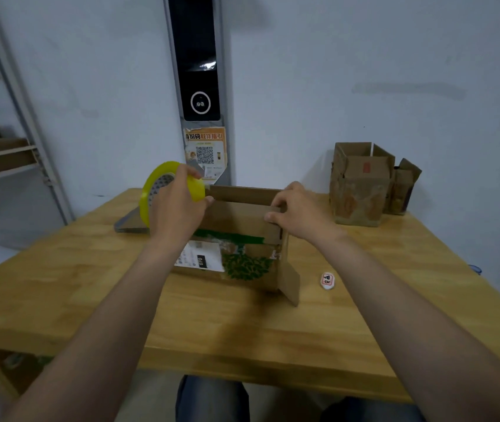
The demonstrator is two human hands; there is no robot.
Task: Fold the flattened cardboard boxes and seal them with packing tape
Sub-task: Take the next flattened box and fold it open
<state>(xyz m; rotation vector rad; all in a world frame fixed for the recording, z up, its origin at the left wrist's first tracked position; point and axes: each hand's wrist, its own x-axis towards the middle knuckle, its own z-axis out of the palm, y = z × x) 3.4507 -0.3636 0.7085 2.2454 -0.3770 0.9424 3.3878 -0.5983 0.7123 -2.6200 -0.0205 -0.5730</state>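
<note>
The left hand hides much of the yellow tape roll it grips at the left top edge of the cardboard box. Whether any tape is stuck to the box cannot be made out. A grey flat piece behind that hand is half covered. The box stands mid-desk, and the right hand is curled over its top flaps at the right end. There are three boxes: this one, plus a larger box and a smaller box at the back right. There is one roll and one white oval piece, whose print is unreadable.
</note>
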